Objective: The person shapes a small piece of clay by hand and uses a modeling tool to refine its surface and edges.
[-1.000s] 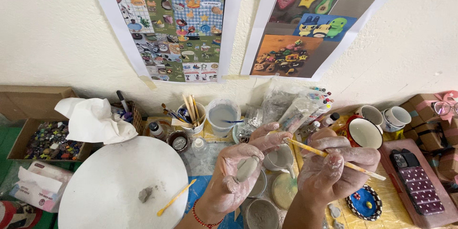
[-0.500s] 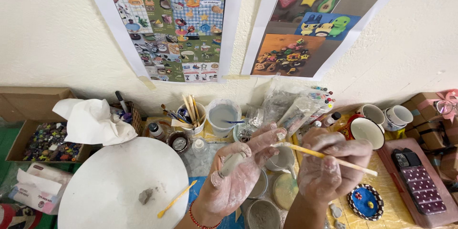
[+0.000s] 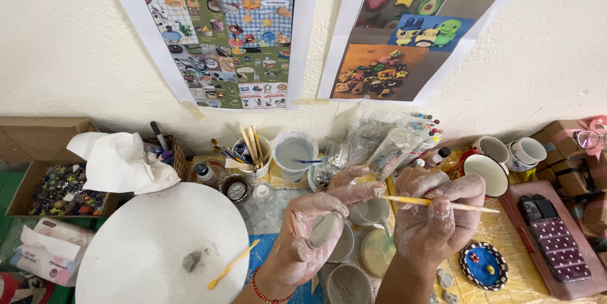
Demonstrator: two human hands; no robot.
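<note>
My left hand point(image 3: 311, 233), smeared with pale clay, holds a small grey clay piece point(image 3: 325, 229) in its palm with the fingers curled around it. My right hand point(image 3: 436, 215), also clay-covered, grips a thin wooden stick point(image 3: 436, 202) that lies level, its tip pointing left toward the left hand's fingertips. Both hands hover over small cups point(image 3: 370, 212) and a round greenish lid point(image 3: 377, 251).
A round white board point(image 3: 152, 247) with a clay lump point(image 3: 191, 260) and a yellow tool point(image 3: 232, 264) lies at left. Behind stand a brush pot point(image 3: 253, 149), a water cup point(image 3: 294, 154), mugs point(image 3: 490, 171), a tissue point(image 3: 120, 161) and a bead box point(image 3: 60, 190). A blue painted dish point(image 3: 483, 265) sits right.
My left hand has dropped slightly and closed more around the clay piece. My right hand with the stick has stayed nearly level, edging toward the left hand.
</note>
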